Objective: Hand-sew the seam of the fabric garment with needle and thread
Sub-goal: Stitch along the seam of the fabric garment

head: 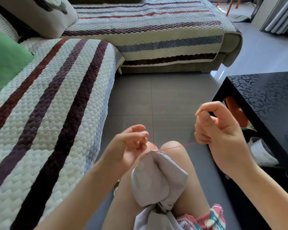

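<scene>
A pale lilac fabric garment [156, 178] lies draped over my bare knees, its gathered seam edge at the top. A red thread [178, 147] runs taut from that seam edge up and right into my right hand [213, 130], whose curled fingers pinch it; the needle itself is too small to make out. My left hand [131, 145] is just left of the seam, fingertips pinching a small loop of red thread beside the fabric edge.
A quilted striped sofa cover [48, 113] fills the left, with a green cushion [5, 63] on it. A black patterned side table [264, 103] stands close on the right, near my right hand. Grey floor tiles [156, 97] lie ahead.
</scene>
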`<state>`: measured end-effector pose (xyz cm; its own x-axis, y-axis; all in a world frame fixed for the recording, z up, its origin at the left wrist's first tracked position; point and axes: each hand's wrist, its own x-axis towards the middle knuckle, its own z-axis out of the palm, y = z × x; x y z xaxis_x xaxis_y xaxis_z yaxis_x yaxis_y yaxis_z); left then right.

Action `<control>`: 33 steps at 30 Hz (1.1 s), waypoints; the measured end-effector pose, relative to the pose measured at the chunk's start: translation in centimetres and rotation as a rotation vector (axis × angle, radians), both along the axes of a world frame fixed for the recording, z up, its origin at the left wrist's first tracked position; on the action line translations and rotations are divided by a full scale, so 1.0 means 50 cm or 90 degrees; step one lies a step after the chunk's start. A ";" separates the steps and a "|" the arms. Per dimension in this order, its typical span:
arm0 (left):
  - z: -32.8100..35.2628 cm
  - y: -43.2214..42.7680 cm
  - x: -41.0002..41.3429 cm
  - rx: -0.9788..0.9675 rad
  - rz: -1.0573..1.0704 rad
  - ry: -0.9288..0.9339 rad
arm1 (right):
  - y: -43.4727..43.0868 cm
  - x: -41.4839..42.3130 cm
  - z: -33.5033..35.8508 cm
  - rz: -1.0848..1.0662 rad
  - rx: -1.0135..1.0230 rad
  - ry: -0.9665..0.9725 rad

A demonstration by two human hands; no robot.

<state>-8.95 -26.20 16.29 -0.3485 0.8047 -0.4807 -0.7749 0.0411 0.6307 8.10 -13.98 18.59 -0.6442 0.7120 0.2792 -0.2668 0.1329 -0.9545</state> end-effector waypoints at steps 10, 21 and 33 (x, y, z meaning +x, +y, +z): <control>0.149 0.052 -0.080 -0.001 -0.008 0.748 | 0.058 -0.007 0.063 -0.114 0.114 -0.012; 0.157 0.075 -0.104 -0.090 0.050 0.898 | 0.075 0.002 0.076 -0.216 0.231 -0.102; 0.056 0.060 -0.178 -0.312 -0.143 0.953 | 0.053 -0.007 0.078 -0.162 0.183 -0.093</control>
<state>-17.86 -23.21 19.10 -0.6246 0.7797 -0.0441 0.5553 0.4831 0.6769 7.75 -11.35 22.48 -0.5050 0.7599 0.4093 -0.0555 0.4446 -0.8940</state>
